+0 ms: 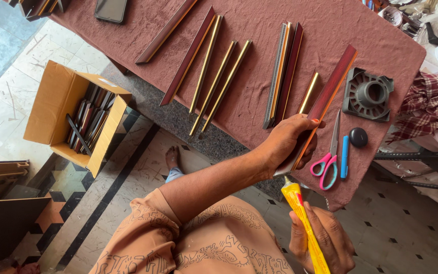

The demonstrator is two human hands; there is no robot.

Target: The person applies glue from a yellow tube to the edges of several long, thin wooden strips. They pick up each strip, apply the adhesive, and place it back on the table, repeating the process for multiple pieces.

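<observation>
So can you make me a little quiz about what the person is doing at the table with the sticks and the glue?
1. True or false: the left hand holds a dark red frame strip by its near end.
2. What does the right hand hold? A) pink-handled scissors B) a yellow glue tube C) a phone
3. Fill in: the tip of the yellow glue tube points at the strip's cut ____.

Key
1. True. Its far end rests on the maroon cloth.
2. B. The pink-handled scissors lie untouched on the cloth beside a blue pen.
3. End, just below the left hand.
</observation>
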